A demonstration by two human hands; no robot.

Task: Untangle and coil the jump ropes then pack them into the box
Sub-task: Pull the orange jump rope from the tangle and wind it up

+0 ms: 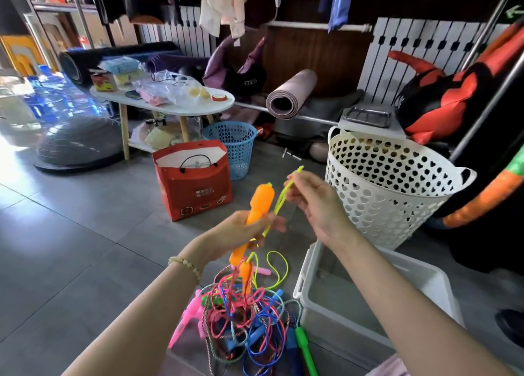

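Head view, centre of the frame: the left hand (249, 225) is wrapped round an orange handle (259, 203) shaped like a carrot, held upright with its fat end up. The right hand (314, 203) sits just to the right of it, close but not touching, thumb and fingertips pinching a doubled length of yellow-green rope (280, 197). That rope is the line to follow. It slants from the right hand's pinch down-left past the left hand's fingers, then drops straight to the tangle (249, 319) of pink, blue and green ropes on the floor (71, 234) at lower centre, where a second orange handle (245, 276) dangles just above the pile. Pulling it free probably means lifting up and away from the tangle, along the rope's own slant. The box (334, 324) lies at lower right, under the right forearm, with its open top showing nothing packed where I can see in — the right hand is the nearer one to it. The tall white basket (391, 183) crowds the right side and the red bag (195, 183) stands behind the left hand. Open room is upward and toward the left of the frame.
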